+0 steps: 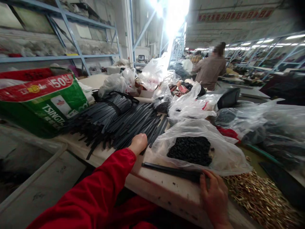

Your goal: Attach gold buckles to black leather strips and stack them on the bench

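Blue metal rack (71, 35) ran along the wall at far left, loaded with bagged stuff. Pale worktable (162, 183) filled the middle, its near edge scuffed and marked. Co-worker (209, 71) in a grey-brown top stood well back, beyond the bags.

Green-and-red carton (54, 106), "TSINGT" printed on its side, sat at the table's left end, top open. Clear plastic bags (152, 74) were heaped along the back. Big pile of black strips (124, 122) lay on the table just right of the carton, ends fanned toward the near edge, a dark band looped across the top. Right of that: open clear bag (226, 157) with small black pieces (190, 149) inside. Heap of gold-coloured metal bits (262, 197) at lower right.

Dark strip (169, 170) lay apart from the pile, along the near edge in front of the open bag; couldn't tell if single or several stacked.

Right hand (215, 194) had its fingertips at that strip's right end; couldn't tell if pinched or just resting. Left hand (139, 143), red sleeve, was at the pile's near edge, back of hand up, fingers hidden; grip couldn't be told.
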`<state>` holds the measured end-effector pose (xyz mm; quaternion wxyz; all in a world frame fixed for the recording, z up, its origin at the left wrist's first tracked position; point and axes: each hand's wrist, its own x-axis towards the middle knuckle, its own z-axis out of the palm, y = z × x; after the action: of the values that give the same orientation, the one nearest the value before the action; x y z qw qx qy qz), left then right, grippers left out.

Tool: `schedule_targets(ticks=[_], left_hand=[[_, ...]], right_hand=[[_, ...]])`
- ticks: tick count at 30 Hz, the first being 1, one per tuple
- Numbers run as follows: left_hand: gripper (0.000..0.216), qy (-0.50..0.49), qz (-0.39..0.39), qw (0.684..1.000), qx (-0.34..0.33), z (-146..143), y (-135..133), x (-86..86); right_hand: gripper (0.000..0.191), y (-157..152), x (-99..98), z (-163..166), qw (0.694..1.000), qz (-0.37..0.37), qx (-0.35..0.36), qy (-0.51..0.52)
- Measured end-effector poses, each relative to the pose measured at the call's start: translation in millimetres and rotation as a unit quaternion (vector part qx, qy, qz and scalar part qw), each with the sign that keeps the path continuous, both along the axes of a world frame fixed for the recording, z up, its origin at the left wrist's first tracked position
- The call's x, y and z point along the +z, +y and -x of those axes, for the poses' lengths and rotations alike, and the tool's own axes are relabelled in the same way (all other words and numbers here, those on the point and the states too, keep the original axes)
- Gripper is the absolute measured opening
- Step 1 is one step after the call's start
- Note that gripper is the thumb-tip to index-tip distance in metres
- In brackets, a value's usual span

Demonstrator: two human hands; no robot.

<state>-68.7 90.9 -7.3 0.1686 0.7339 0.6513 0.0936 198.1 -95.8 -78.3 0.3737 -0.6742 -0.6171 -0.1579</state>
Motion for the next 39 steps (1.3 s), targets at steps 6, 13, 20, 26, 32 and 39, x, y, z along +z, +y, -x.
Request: schedule_targets(ticks=[6,13,20,26,32,39], left_hand=[[0.023,-0.188,0.074,0.978,-0.049,-1.4,-56.9,30.3],[0.024,-0.573,0.303,0.762,0.017,-32.1,-164.9,17.7],[0.019,-0.321,0.045,0.907,-0.267,-38.6,-155.2,28.0],[0.023,-0.316,0.294,0.879,-0.204,-60.2,-121.4,24.3],[0.02,-0.457,0.502,0.733,-0.038,-66.8,-109.7,24.0],[0.019,-0.481,0.545,0.686,0.019,-69.4,-101.3,16.8]], right_hand=[[0.025,-15.8,39.1,43.9,0.973,0.053,0.102,0.198],[0.032,-17.3,59.3,61.6,0.829,0.234,0.193,0.469],[0.031,-8.1,76.9,40.8,0.81,0.313,0.239,0.434],[0.029,39.6,77.9,13.6,0.914,0.254,0.163,0.27],[0.023,90.6,57.6,-14.2,0.931,0.359,-0.028,-0.067],[0.016,97.6,53.5,-11.9,0.884,0.436,-0.031,-0.168]])
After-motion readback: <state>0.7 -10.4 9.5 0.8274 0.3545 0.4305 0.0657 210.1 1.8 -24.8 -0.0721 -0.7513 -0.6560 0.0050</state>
